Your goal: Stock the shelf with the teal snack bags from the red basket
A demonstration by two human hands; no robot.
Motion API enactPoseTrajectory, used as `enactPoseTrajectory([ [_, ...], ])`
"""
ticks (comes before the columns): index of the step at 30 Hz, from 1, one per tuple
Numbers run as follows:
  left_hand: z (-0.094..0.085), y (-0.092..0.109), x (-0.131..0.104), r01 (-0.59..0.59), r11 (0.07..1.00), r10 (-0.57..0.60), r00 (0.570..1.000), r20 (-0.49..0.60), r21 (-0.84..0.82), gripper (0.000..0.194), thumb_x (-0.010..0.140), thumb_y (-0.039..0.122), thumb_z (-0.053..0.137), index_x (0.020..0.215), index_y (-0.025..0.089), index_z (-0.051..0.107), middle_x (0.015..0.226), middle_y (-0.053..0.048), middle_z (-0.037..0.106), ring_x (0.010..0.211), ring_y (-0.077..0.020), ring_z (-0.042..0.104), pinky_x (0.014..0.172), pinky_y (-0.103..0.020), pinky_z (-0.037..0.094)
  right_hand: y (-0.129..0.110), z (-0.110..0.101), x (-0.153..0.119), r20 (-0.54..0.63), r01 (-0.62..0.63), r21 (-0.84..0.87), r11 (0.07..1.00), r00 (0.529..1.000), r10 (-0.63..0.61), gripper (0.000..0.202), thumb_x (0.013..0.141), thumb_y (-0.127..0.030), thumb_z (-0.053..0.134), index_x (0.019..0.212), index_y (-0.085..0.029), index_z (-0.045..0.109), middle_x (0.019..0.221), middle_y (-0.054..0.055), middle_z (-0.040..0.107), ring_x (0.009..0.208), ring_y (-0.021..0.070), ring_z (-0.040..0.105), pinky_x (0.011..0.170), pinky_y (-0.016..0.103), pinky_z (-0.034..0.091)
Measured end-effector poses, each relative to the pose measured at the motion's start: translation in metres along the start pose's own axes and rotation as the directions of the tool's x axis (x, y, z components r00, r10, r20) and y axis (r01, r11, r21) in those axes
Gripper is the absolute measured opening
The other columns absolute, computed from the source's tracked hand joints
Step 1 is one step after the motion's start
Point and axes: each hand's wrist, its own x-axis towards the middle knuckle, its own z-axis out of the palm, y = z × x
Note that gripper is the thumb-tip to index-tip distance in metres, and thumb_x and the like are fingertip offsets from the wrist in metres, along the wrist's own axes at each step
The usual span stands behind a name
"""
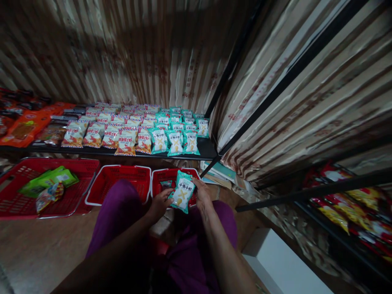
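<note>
Between my hands is a teal and white snack bag (183,192), held above the small red basket (156,176) with its printed front facing up. My left hand (161,203) grips the bag's left edge. On its upper right edge, the fingers of my right hand (202,192) are closed, partly hidden by the hand itself. Another teal bag (166,184) lies inside that basket. Ahead, matching teal snack bags (176,142) stand in rows at the right end of the black shelf (206,148).
White and orange snack bags (125,141) and orange packets (26,126) fill the shelf further left. A middle red basket (104,179) and a larger red basket (18,196) with green packets (49,181) stand below. Black posts (275,96), a white box (288,261) and red-yellow bags (346,204) are rightward.
</note>
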Motion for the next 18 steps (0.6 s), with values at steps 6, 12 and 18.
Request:
enactPoseTrajectory([
  [6,0.004,0.001,0.008,-0.008,0.999,0.009,0.999,-0.032,0.046,0.046,0.065,0.026,0.067,0.11,0.017,0.062,0.106,-0.01,0.067,0.097,-0.0243,0.063,0.083,-0.038,0.052,-0.005,0.001,-0.003,0.083,0.037,0.02,0.999,0.996,-0.039,0.047,0.054,-0.044,0.081,0.091,-0.018,0.067,0.075,0.001,0.073,0.059,0.0141,0.065,0.052,0.023,0.049],
  [12,0.023,0.009,0.025,-0.047,0.999,0.045,0.995,-0.087,-0.022,0.044,0.066,0.023,0.066,0.109,0.015,0.061,0.111,-0.01,0.067,0.099,-0.0241,0.064,0.084,-0.034,0.052,0.0,-0.007,-0.016,0.121,0.106,-0.042,0.994,0.988,-0.1,0.064,0.059,-0.048,0.078,0.113,-0.02,0.059,0.092,0.006,0.072,0.075,0.0205,0.068,0.065,0.03,0.055],
  [18,0.048,0.026,0.043,-0.139,0.989,0.131,0.983,-0.126,-0.057,0.04,0.07,0.02,0.065,0.11,0.014,0.061,0.111,-0.011,0.067,0.099,-0.0224,0.064,0.087,-0.033,0.051,0.013,-0.02,-0.013,0.148,0.262,-0.135,0.956,0.959,-0.242,0.071,0.068,-0.047,0.072,0.129,-0.02,0.05,0.115,0.01,0.066,0.097,0.0231,0.065,0.08,0.035,0.054],
])
